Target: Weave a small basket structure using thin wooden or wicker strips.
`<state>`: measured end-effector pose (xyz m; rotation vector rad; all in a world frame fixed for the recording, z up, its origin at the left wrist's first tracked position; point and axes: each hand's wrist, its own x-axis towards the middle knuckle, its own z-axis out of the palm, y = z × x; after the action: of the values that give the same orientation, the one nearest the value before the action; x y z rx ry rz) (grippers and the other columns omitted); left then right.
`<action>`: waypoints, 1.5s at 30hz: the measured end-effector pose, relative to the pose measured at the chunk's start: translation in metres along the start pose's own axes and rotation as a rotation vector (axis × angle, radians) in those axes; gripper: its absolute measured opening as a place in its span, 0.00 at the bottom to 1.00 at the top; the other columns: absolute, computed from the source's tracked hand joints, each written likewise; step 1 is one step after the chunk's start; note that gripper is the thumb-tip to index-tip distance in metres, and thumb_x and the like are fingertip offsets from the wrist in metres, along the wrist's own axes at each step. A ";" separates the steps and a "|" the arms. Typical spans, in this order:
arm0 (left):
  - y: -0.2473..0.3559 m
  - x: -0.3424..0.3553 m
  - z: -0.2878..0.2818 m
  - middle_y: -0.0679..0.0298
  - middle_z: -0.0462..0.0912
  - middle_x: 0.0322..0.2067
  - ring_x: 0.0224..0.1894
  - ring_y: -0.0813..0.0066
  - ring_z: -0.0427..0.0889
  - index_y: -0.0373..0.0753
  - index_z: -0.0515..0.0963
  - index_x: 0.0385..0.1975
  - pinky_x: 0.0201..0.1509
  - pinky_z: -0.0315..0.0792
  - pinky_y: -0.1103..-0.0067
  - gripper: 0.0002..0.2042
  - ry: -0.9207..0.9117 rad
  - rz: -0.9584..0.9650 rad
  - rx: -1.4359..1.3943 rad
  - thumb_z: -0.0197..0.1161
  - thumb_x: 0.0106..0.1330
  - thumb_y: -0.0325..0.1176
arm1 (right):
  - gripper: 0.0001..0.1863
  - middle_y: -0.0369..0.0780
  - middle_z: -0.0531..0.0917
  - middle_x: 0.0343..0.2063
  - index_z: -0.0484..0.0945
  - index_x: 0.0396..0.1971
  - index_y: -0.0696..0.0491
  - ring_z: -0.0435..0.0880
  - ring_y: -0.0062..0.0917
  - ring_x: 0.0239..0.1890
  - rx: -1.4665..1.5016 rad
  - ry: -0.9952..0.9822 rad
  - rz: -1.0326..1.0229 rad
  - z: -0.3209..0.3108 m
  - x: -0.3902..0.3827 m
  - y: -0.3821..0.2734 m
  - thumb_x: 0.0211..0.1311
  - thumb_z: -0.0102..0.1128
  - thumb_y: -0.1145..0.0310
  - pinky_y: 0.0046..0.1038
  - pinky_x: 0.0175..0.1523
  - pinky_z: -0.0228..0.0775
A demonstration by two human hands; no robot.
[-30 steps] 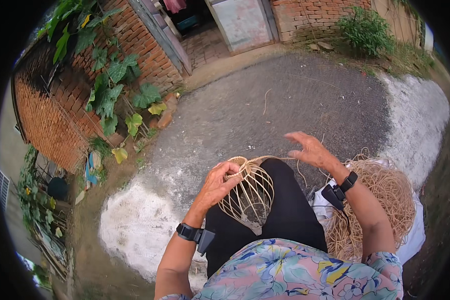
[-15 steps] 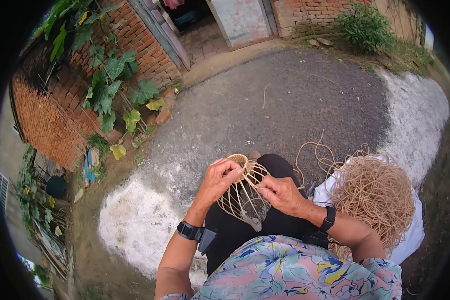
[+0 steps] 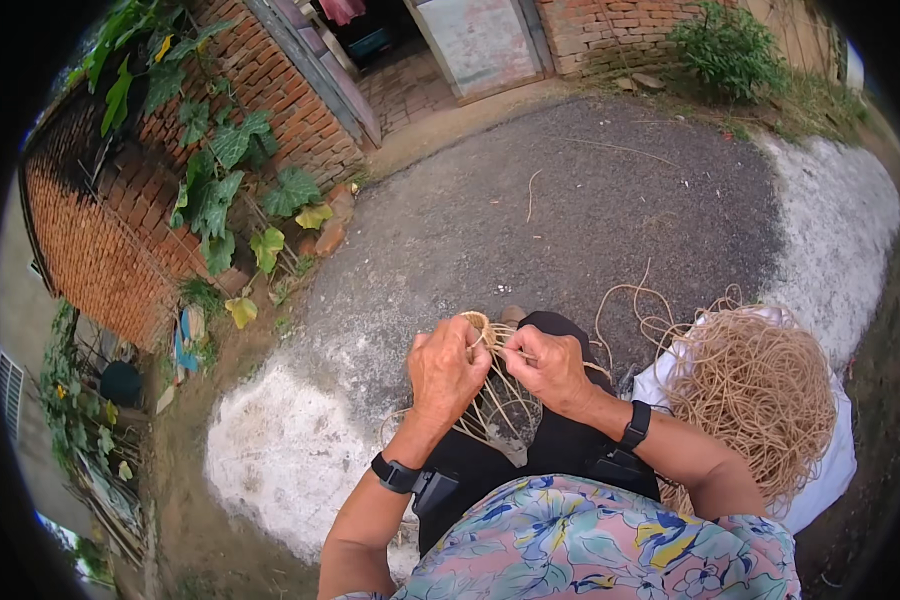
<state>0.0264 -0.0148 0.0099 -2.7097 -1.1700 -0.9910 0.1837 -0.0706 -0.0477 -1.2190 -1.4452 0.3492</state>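
Note:
A small basket of pale strands [image 3: 479, 321] sits between my hands, above my lap. Its rim is tightly woven, and long loose strands [image 3: 490, 408] fan from it toward me. My left hand [image 3: 444, 366] closes round the left side of the rim and hides much of it. Pinched in the fingertips of my right hand [image 3: 552, 365] is a strand, held just right of the rim. The two hands are close together, with their fingertips nearly meeting.
Beside my right arm, a large tangled heap of tan cord [image 3: 755, 400] lies on a white sack [image 3: 838, 440]. Loose cord loops [image 3: 638, 292] trail from it over the grey ground. Leafy vines [image 3: 215, 190] climb a brick wall ahead left, near an open doorway [image 3: 390, 70].
My right hand has moved up and left, closer to the rim. The left hand has turned further over the basket, covering more of it.

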 end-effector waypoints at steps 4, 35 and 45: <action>-0.001 0.003 -0.001 0.60 0.80 0.26 0.29 0.68 0.82 0.36 0.73 0.32 0.40 0.75 0.70 0.08 -0.134 -0.215 -0.359 0.66 0.57 0.27 | 0.06 0.41 0.81 0.18 0.76 0.29 0.52 0.83 0.36 0.21 -0.066 -0.007 -0.083 0.013 0.012 0.000 0.58 0.63 0.68 0.35 0.26 0.73; -0.029 0.065 -0.016 0.64 0.75 0.36 0.41 0.74 0.74 0.40 0.63 0.51 0.44 0.69 0.76 0.24 -1.002 -0.286 -0.645 0.59 0.52 0.23 | 0.16 0.38 0.71 0.33 0.74 0.34 0.50 0.71 0.33 0.37 -0.396 -0.097 -0.449 -0.005 -0.006 -0.017 0.45 0.69 0.69 0.38 0.43 0.57; -0.033 0.053 -0.020 0.63 0.76 0.39 0.42 0.76 0.74 0.39 0.67 0.47 0.45 0.70 0.77 0.16 -0.992 -0.315 -0.668 0.59 0.58 0.25 | 0.12 0.40 0.72 0.28 0.73 0.30 0.54 0.73 0.35 0.36 -0.445 -0.082 -0.357 0.005 -0.005 -0.014 0.46 0.66 0.72 0.37 0.40 0.61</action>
<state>0.0215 0.0377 0.0486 -3.8187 -1.6174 0.1222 0.1718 -0.0783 -0.0409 -1.2676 -1.8372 -0.1797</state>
